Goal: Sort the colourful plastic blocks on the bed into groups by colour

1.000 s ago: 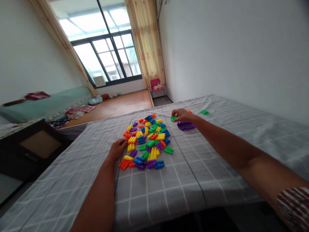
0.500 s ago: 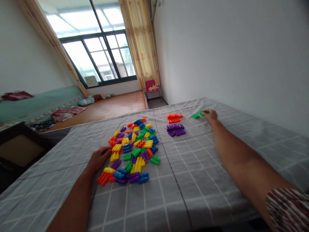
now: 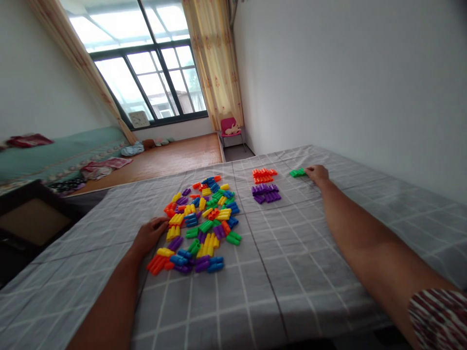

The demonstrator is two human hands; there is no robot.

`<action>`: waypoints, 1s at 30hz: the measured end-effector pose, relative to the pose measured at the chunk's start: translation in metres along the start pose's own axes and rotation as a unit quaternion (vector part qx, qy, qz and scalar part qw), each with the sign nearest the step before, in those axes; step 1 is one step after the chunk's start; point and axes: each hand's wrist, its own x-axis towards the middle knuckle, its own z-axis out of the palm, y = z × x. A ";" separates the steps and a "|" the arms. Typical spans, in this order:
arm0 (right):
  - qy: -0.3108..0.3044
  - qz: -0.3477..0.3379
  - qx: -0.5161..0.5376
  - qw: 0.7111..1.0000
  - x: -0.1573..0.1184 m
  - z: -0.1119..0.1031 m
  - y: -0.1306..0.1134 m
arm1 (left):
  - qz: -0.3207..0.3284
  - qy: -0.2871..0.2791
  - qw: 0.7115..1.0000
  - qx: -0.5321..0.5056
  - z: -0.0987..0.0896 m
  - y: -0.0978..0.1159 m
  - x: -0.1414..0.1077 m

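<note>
My right hand (image 3: 318, 174) reaches to the far right part of the cloth, its fingers pinched on the end of a green plastic block (image 3: 301, 171). That block lies against another green one, and the two form a short row. My left hand (image 3: 150, 234) rests at the left edge of a mixed heap of blocks, fingers stretched loosely toward a yellow block (image 3: 176, 219) and holding nothing that I can see. Purple blocks (image 3: 266, 193) lie grouped together, with orange blocks (image 3: 264, 175) in rows just behind them.
The grey checked cloth (image 3: 248, 296) covers the surface under everything. A white wall (image 3: 346, 82) runs along the right. Behind stand a low wooden platform (image 3: 178, 154), a pink chair (image 3: 229, 125) and a window (image 3: 164, 80). A dark chair-like frame (image 3: 25, 226) is at left.
My right hand has shifted slightly left, bringing its green block up against the other green block; the gap between them has closed. My left hand stays by the heap.
</note>
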 end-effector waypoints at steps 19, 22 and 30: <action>-0.151 -0.419 0.184 0.876 -0.111 -0.036 -0.213 | 0.026 0.018 0.999 -0.040 0.009 0.003 -0.005; -0.226 -0.552 0.125 0.793 -0.160 -0.006 -0.262 | 0.035 0.021 0.998 -0.045 0.011 -0.002 -0.004; -0.270 -0.550 0.022 0.790 -0.192 0.057 -0.308 | 0.039 0.022 0.997 -0.057 0.014 -0.007 -0.005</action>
